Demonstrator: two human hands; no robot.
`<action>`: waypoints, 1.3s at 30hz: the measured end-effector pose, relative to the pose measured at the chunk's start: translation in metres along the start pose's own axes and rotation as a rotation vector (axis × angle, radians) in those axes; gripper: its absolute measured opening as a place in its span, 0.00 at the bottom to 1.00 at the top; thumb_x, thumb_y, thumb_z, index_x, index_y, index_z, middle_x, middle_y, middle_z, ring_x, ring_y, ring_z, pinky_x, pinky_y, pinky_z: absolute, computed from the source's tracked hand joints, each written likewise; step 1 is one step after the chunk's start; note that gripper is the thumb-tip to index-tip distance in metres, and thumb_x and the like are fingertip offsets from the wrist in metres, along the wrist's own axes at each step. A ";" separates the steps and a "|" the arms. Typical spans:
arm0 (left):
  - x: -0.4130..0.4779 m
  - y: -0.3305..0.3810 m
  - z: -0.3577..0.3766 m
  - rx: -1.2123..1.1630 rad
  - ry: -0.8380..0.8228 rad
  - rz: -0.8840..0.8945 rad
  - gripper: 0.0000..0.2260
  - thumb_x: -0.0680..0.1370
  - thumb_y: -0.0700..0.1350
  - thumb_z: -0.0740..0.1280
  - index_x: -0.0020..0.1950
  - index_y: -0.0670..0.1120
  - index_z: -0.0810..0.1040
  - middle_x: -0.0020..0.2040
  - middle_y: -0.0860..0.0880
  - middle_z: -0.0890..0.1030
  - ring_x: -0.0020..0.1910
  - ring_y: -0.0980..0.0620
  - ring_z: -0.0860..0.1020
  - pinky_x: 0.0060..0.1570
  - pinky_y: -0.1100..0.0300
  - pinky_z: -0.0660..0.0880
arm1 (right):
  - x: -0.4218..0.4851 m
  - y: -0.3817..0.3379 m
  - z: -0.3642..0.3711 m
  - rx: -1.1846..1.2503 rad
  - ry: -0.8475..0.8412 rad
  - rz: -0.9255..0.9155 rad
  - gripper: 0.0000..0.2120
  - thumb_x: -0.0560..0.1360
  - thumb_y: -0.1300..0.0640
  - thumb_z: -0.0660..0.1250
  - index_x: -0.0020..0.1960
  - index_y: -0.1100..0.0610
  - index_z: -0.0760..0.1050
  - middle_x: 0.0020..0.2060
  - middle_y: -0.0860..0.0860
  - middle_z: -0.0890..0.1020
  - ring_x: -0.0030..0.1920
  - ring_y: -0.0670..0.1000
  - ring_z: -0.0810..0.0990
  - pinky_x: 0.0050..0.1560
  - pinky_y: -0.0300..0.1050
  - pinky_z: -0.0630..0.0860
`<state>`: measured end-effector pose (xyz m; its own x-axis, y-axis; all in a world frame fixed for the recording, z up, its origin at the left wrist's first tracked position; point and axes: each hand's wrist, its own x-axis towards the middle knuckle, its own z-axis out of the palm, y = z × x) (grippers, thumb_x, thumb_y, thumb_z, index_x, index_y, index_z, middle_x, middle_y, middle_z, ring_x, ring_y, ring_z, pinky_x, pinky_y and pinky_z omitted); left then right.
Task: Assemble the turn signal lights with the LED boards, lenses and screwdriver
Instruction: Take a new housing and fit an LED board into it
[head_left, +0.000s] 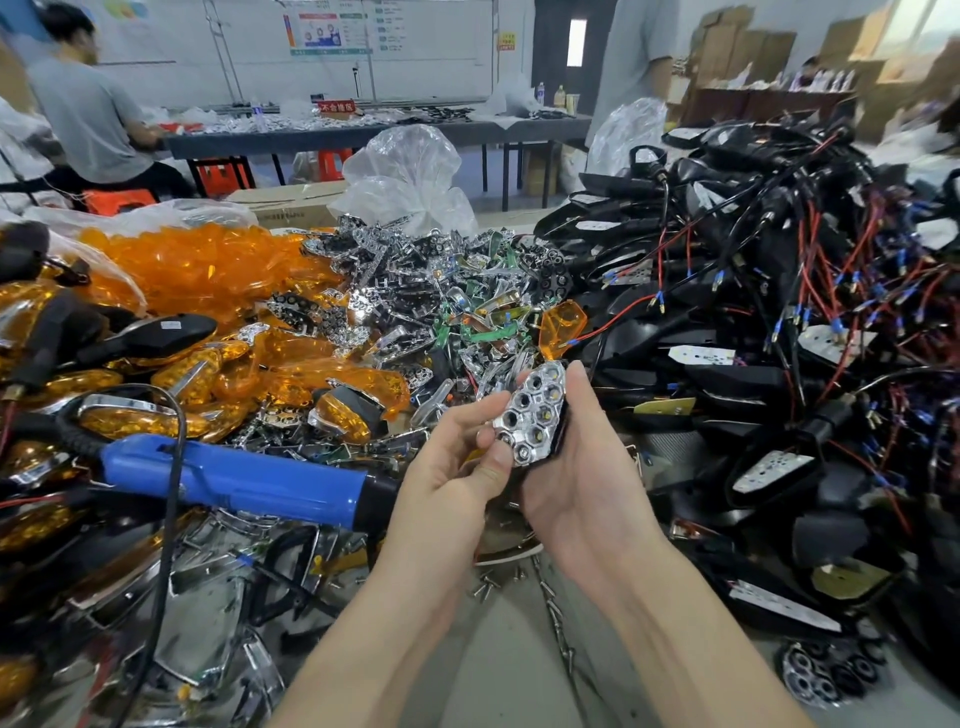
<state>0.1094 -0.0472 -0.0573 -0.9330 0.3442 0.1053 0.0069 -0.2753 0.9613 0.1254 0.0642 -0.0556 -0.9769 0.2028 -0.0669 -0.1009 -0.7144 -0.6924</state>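
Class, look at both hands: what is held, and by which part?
A chrome honeycomb reflector in a black plastic housing. The right hand cups the housing's back; the left hand pinches the reflector's lower left edge.

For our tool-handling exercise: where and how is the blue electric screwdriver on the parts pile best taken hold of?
Grip the blue screwdriver round the middle of its barrel, probably from above: it lies nearly level, top exposed, cord at one end, black nose beside the left hand.

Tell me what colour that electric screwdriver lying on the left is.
The screwdriver has a bright blue body with a black nose; the head view shows it plainly.
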 end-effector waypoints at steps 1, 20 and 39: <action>0.001 0.000 0.000 -0.019 -0.001 -0.017 0.19 0.80 0.35 0.65 0.51 0.60 0.85 0.36 0.62 0.76 0.39 0.65 0.76 0.42 0.76 0.72 | 0.000 0.000 0.000 0.010 0.002 0.009 0.22 0.72 0.35 0.64 0.48 0.50 0.88 0.57 0.53 0.86 0.52 0.51 0.86 0.56 0.48 0.82; -0.019 0.012 0.008 0.550 -0.028 0.309 0.19 0.82 0.42 0.65 0.67 0.63 0.72 0.58 0.63 0.78 0.62 0.63 0.75 0.57 0.68 0.72 | -0.003 -0.014 0.001 0.150 -0.083 0.067 0.17 0.77 0.40 0.64 0.46 0.52 0.81 0.41 0.54 0.81 0.35 0.52 0.77 0.41 0.47 0.77; -0.027 0.007 -0.007 0.974 -0.109 0.163 0.09 0.80 0.56 0.59 0.58 0.62 0.75 0.45 0.68 0.78 0.37 0.63 0.78 0.35 0.69 0.70 | 0.002 -0.034 -0.016 0.367 -0.024 -0.097 0.15 0.80 0.43 0.62 0.48 0.53 0.79 0.43 0.51 0.79 0.36 0.51 0.76 0.36 0.46 0.73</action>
<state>0.1323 -0.0643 -0.0556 -0.8563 0.4622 0.2305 0.4704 0.5138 0.7175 0.1297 0.0995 -0.0436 -0.9631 0.2689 0.0063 -0.2499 -0.8856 -0.3914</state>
